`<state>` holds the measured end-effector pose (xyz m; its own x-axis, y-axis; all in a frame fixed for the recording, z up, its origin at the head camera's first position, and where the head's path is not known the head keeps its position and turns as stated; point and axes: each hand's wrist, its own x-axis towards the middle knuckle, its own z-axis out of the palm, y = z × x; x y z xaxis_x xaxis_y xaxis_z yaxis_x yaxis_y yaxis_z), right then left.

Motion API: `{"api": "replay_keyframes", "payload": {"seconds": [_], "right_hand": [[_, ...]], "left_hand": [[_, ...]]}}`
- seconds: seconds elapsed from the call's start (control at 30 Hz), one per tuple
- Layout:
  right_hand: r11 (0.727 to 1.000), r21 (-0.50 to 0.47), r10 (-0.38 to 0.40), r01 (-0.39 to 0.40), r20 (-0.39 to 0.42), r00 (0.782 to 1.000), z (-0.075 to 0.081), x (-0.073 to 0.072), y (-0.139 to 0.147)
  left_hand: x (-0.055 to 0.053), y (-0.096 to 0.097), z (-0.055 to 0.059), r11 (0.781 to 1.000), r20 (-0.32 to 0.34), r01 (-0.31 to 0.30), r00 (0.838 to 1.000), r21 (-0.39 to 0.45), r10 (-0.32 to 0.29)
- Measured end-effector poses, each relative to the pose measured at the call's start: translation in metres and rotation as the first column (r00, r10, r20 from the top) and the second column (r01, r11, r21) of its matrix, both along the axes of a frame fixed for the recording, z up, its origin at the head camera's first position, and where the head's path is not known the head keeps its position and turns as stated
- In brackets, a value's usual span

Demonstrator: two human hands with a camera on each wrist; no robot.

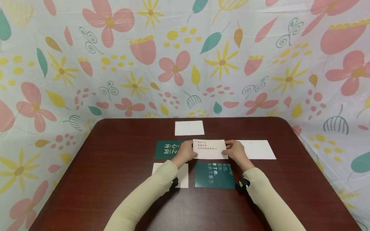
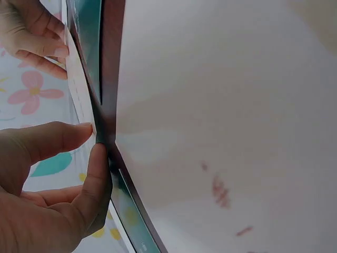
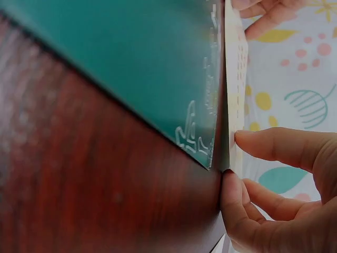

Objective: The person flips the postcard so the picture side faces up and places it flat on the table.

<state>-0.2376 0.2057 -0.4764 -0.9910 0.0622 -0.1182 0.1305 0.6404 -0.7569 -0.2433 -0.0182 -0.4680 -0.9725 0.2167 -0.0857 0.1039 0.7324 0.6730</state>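
Slightly below and right of center frame, a person's left hand (image 1: 185, 152) and right hand (image 1: 237, 152) pinched a pale card (image 1: 210, 149) by its opposite short edges; it looked light, fairly stiff and easily creased, best held gently at those ends.

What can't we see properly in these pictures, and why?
Head view: the right end of the upper green card is hidden behind the left hand.
Head view: part of the lower-left white card is covered by the left sleeve.
Head view: the mark on the farthest white card is too small to read.
Left wrist view: the reddish writing is too blurred to read.
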Motion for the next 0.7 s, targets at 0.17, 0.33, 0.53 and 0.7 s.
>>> {"api": "replay_keyframes", "payload": {"seconds": [0.17,0.33,0.53,0.7], "right_hand": [[0.999,0.043,0.01,-0.009,-0.023,1.0,0.0019,-0.0027,-0.0045],[0.998,0.056,0.025,-0.024,-0.019,0.999,0.0054,-0.0036,-0.009],[0.997,0.069,0.022,-0.023,0.009,1.0,0.0061,-0.0014,-0.008],[0.997,0.072,0.026,-0.025,-0.02,0.999,0.0071,0.0043,-0.0029]], "left_hand": [[-0.002,0.0002,0.0029,0.998,-0.013,0.008,1.0,-0.062,-0.009],[-0.0044,-0.0005,0.0036,0.996,0.01,-0.004,1.0,-0.087,0.005],[-0.0019,0.002,0.0044,0.998,0.02,0.003,1.0,-0.069,-0.002],[0.0027,0.0076,0.0033,0.999,0.012,0.001,1.0,-0.05,0.0]]}}
